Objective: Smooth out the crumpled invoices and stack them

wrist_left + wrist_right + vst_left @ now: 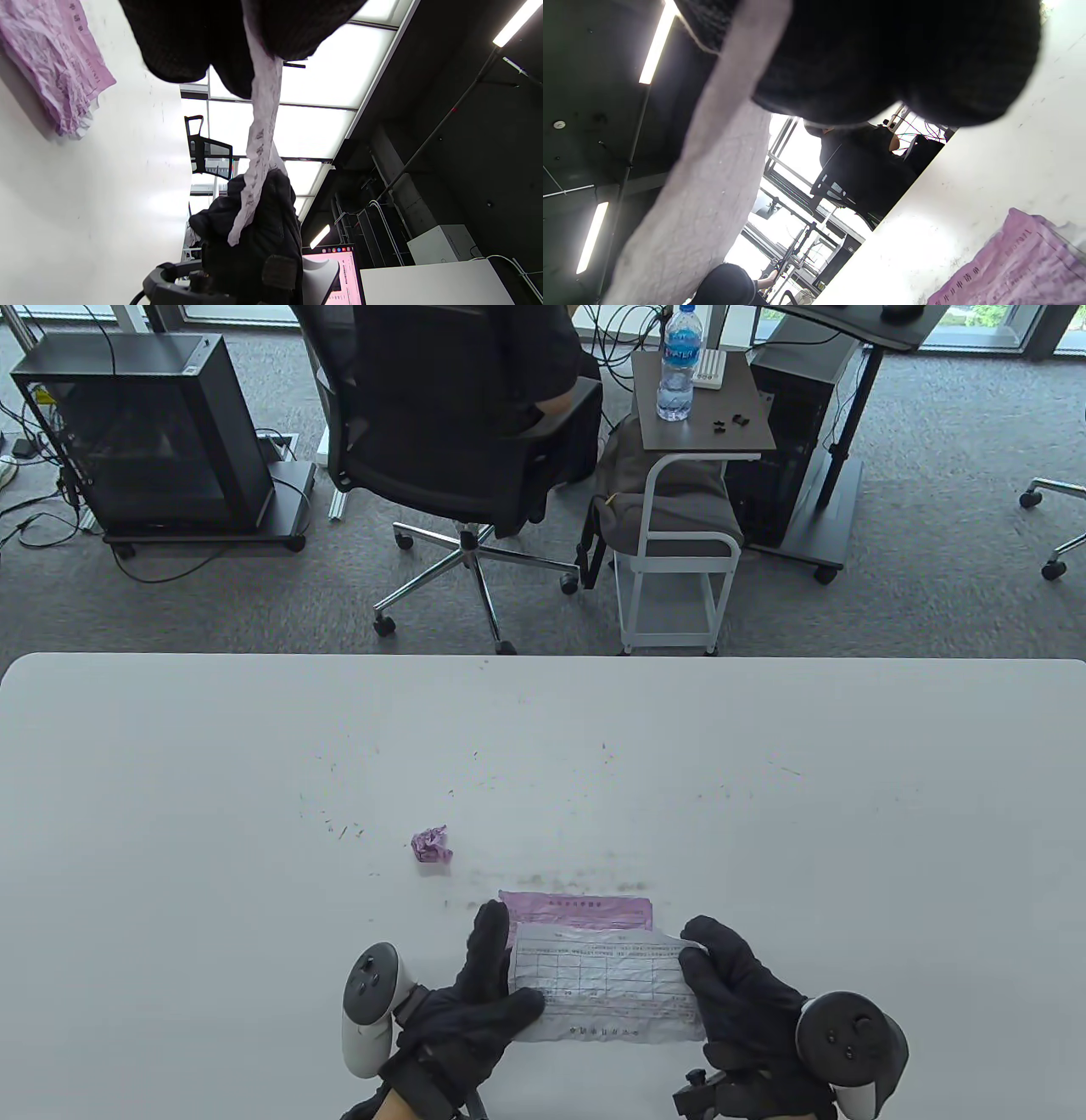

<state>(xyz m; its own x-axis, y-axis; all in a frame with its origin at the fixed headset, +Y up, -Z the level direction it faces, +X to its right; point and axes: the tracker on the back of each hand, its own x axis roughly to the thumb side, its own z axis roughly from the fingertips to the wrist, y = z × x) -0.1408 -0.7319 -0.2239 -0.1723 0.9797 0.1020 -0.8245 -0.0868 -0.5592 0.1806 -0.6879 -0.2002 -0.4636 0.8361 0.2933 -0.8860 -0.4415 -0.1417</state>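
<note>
A creased white invoice [604, 984] with a printed grid is held stretched a little above the table between both hands. My left hand [492, 984] pinches its left edge, my right hand [717, 980] its right edge. In the left wrist view the white invoice [263, 140] runs edge-on from my left hand's fingers [203, 38] down to my right hand [254, 237]. Under it lies a flattened pink invoice [585, 909], also the pink invoice [51, 72] [1014, 267] in both wrist views. A crumpled pink ball [431, 845] sits on the table to the far left of them.
The white table [254, 780] carries small dark specks near its middle. Beyond its far edge stand an office chair [458, 432] with a person seated, a small cart [679, 509] with a water bottle [679, 364], and a black cabinet [144, 432].
</note>
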